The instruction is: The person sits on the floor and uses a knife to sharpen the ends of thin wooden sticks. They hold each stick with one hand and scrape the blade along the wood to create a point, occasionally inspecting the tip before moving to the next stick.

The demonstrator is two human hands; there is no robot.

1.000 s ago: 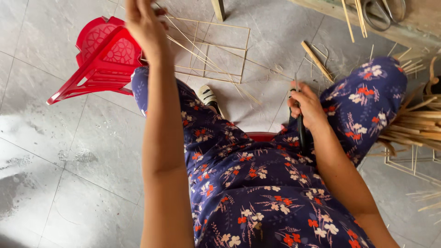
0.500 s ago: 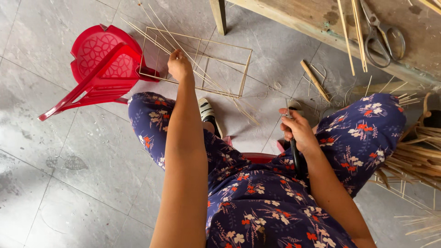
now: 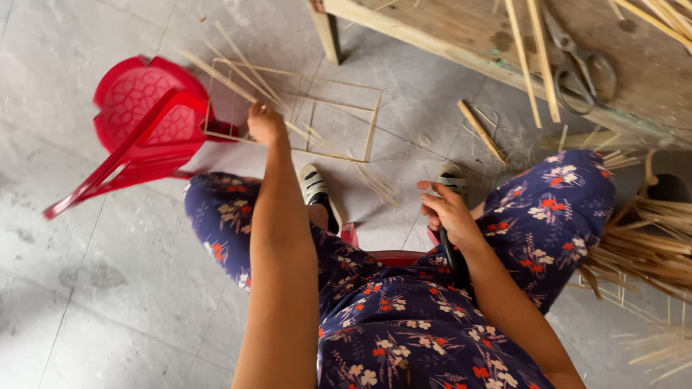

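Down in the head view, the left hand (image 3: 265, 124) stretches far forward at the end of a straight arm, fingers curled out of sight, resting on thin bamboo sticks (image 3: 238, 75) that lie across a square stick frame (image 3: 371, 133) on the floor; whether it has actually closed on a stick I cannot tell. Just to that hand's left lies a tipped red plastic stool (image 3: 140, 130), touching the frame's near corner. The right hand (image 3: 447, 212) sits close to the body between the knees, wrapped tight around a dark handle (image 3: 453, 261) that points back toward the lap. Beyond this hand stands a wooden bench (image 3: 461, 32) carrying 1 pair of scissors (image 3: 580, 68) and long strips. A short bamboo piece (image 3: 481, 131) lies on the floor ahead of it, and a bundle of bamboo strips (image 3: 645, 248) spreads out to its right.
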